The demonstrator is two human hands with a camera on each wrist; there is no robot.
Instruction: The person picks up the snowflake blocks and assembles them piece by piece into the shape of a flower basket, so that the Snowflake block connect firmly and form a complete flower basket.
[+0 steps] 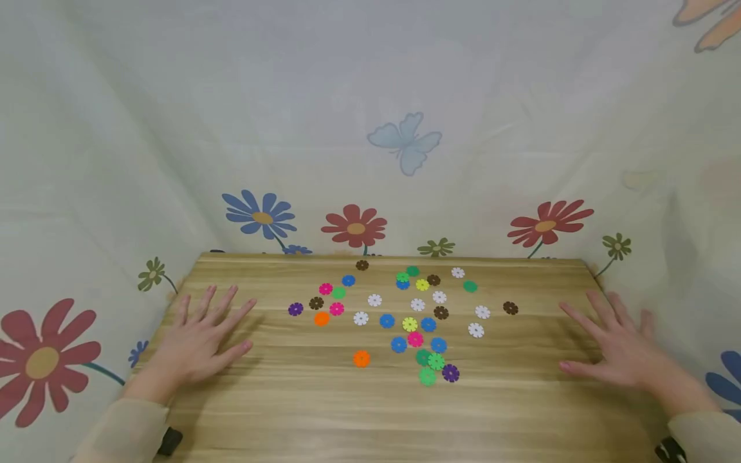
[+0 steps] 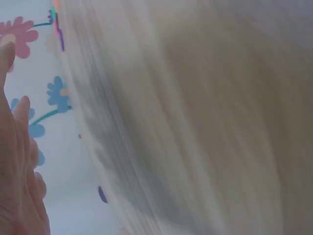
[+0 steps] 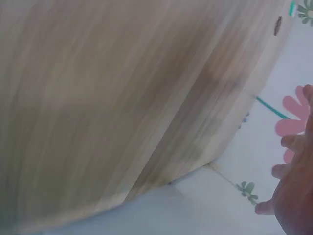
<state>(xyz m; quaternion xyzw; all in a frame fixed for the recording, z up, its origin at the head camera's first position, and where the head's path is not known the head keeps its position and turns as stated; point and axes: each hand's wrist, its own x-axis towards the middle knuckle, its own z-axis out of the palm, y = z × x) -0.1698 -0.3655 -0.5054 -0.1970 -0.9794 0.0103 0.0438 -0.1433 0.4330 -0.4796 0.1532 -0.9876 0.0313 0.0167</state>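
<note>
Several flat, notched plastic discs in many colours lie scattered over the middle of the wooden table [image 1: 278, 411]. My left hand [image 1: 199, 337] is at the table's left side, fingers spread, holding nothing; a purple disc [image 1: 296, 309] is the nearest to it. Over at the right side my right hand [image 1: 622, 341] also has its fingers spread and holds nothing. Nearest to that hand lies a brown disc [image 1: 511, 308]. An orange disc [image 1: 361, 359] sits toward the front, and a green disc [image 1: 436, 361] partly overlaps its neighbours. Both wrist views show the hands only at their outer edges.
A pale cloth [image 1: 324, 83] printed with flowers and butterflies hangs behind the table and on both sides. The table's back edge [image 1: 289, 256] runs close to it. Dark straps [image 1: 170, 442] show near the wrists.
</note>
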